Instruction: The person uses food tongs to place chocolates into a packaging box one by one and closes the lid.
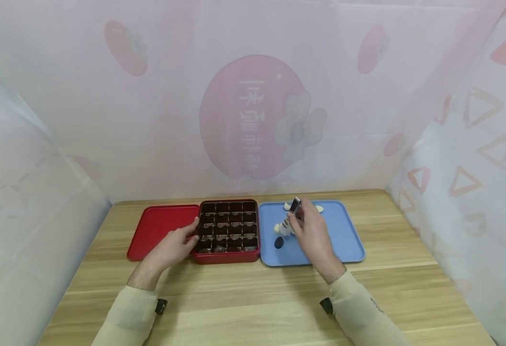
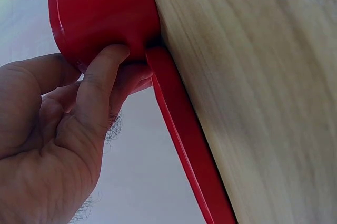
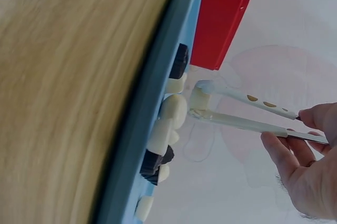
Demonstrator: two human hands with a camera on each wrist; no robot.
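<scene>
My right hand (image 1: 314,235) holds slim tongs (image 3: 237,121) by their handles over the blue tray (image 1: 344,240). Between the tong tips is a cream-coloured piece (image 3: 200,100), raised just off the pieces below. On the tray lie white chocolate-like pieces (image 3: 174,109) and dark ones (image 3: 179,60), including a dark oval piece (image 1: 279,242). My left hand (image 1: 176,244) rests its thumb and fingertips against the left side of a red tin (image 1: 227,258). Inside the tin is a dark brown divided insert (image 1: 229,218); whether its near compartments hold anything, I cannot tell.
A flat red lid (image 1: 158,226) lies left of the tin, partly under my left hand. Tin and tray stand side by side on a wooden table (image 1: 235,298). Pale printed curtains (image 1: 162,110) rise behind and along both sides.
</scene>
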